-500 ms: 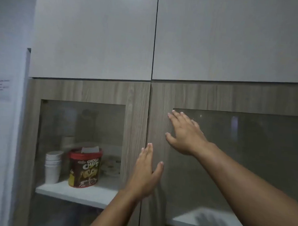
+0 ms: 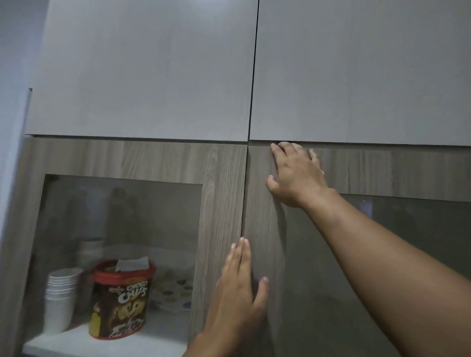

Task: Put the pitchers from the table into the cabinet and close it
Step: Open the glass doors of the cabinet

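Hands [image 2: 296, 175] flat on cabinet [image 2: 264, 233] (cups [image 2: 59, 300] behind)

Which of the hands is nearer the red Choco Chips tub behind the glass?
Left. The left hand rests by the door seam, just right of the tub; the right hand is higher, farther right.

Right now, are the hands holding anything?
No. Both hands lie flat on the right door: the left hand by its inner edge, the right hand near its top corner.
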